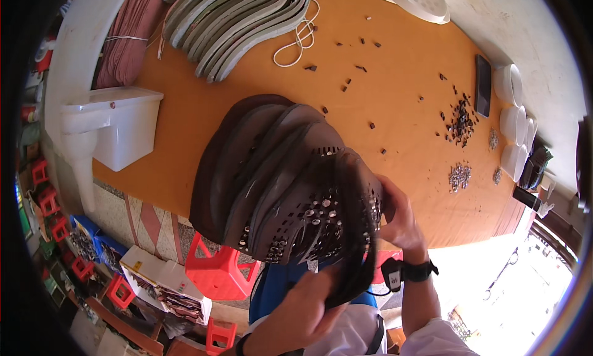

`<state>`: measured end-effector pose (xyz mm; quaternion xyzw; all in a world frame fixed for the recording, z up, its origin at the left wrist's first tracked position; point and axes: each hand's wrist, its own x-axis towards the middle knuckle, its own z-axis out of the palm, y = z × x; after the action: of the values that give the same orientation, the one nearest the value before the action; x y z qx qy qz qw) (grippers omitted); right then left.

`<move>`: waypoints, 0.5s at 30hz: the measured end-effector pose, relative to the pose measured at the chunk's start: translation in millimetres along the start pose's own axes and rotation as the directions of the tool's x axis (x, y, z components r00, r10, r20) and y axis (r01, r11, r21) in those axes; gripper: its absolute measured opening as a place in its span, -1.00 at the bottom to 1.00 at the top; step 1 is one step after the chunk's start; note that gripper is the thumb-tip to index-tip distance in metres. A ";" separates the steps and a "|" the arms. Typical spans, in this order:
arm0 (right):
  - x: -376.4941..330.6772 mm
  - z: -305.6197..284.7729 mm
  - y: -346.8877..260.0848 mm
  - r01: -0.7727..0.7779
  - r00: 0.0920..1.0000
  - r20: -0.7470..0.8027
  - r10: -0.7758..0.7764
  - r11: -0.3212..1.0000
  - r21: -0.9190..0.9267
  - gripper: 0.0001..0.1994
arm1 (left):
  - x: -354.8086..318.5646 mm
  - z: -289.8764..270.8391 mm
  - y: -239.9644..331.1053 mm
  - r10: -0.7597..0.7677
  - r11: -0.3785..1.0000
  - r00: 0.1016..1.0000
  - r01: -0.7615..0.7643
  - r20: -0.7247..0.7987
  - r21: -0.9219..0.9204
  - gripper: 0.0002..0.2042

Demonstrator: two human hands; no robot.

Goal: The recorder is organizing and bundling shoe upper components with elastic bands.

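Studded panel (pixel 357 232), dark and curved, is just below the view's centre, at the four o'clock side of a stack of similar panels (pixel 253 152). The right hand (pixel 403 220) holds its three o'clock edge with fingers curled; the left hand (pixel 309 306) grips its six o'clock end, its fingertips hidden. Good handling here probably means supporting both ends evenly, bending the panel gently and keeping its studs from catching on the neighbouring panels.

Beneath the stack is the orange table (pixel 407 207); the stack's six o'clock end hangs past the near edge, so a careless tug could drag it lapward. A red stool (pixel 219 272) stands below at eight o'clock. Wider room lies toward one o'clock, amid scattered dark bits, while the heap of shiny studs (pixel 459 178) at three o'clock limits rightward sweeps. At ten o'clock, the white box (pixel 126 130) crowds that side.
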<state>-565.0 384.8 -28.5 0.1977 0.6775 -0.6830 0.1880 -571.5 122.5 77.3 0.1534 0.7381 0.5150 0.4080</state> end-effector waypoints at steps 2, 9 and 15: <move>-11.0 17.6 -11.3 -0.042 0.988 -0.148 0.036 0.998 -0.036 -0.16 | 5.2 -21.6 7.6 -0.141 0.989 0.990 0.140 -0.017 -0.035 -0.52; -11.2 64.3 -5.5 -0.186 0.925 -0.380 0.023 0.898 -0.398 -0.14 | 21.8 -21.7 -54.0 -0.228 0.933 0.871 0.323 -0.435 0.156 -0.67; -11.9 61.9 -16.4 -0.237 0.920 -0.382 0.094 0.907 -0.347 -0.15 | 36.2 -18.8 -45.0 0.134 0.860 0.847 0.158 -0.514 0.485 -0.63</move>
<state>-564.5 322.9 -8.1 0.3347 0.8019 -0.4698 0.1556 -599.4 114.9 23.9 0.1025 0.9320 0.3202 0.1356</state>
